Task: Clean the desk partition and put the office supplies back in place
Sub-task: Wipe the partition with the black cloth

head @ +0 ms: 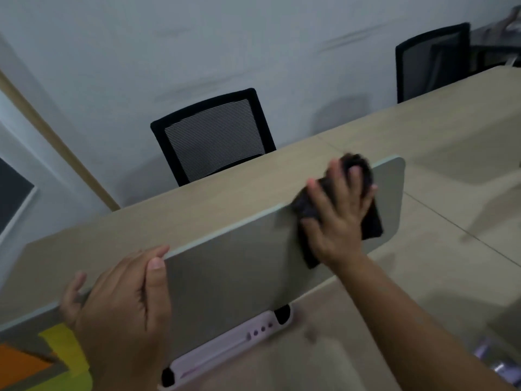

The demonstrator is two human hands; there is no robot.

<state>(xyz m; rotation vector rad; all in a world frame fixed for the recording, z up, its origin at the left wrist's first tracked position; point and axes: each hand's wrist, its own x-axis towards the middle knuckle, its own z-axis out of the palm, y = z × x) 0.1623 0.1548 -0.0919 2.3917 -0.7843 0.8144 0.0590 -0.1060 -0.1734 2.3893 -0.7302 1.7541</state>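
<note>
A grey desk partition (234, 266) stands upright across the wooden desk (197, 204). My right hand (338, 210) presses a black cloth (369, 218) flat against the near face of the partition, close to its right end and top edge. My left hand (121, 309) grips the partition's top edge at the left, thumb on the near face and fingers over the far side. Yellow (64, 348) and orange (19, 365) sticky notes are stuck on the near face at the lower left.
A white cable-tray cover (225, 345) with black openings lies in the desk at the partition's foot. A black mesh chair (211, 134) stands behind the desk, another chair (431, 60) at the far right. A blurred small object (493, 359) lies at the right edge.
</note>
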